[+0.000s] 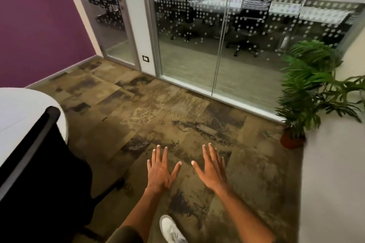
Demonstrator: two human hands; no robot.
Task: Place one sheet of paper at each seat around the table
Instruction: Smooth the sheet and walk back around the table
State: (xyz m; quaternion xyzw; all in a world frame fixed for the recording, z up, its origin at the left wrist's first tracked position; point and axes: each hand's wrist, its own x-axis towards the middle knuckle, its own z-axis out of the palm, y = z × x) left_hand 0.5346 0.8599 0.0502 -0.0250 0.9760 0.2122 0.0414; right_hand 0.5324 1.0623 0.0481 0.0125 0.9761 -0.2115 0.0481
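Observation:
My left hand and my right hand are stretched out in front of me over the carpet, palms down, fingers spread, holding nothing. The white round-edged table is at the far left. A black office chair stands against its near edge, its backrest toward me. No sheet of paper is in view.
Patterned brown carpet fills the middle. A glass wall with dotted film and a glass door lie ahead. A potted plant stands at the right beside a white wall. My white shoe is below.

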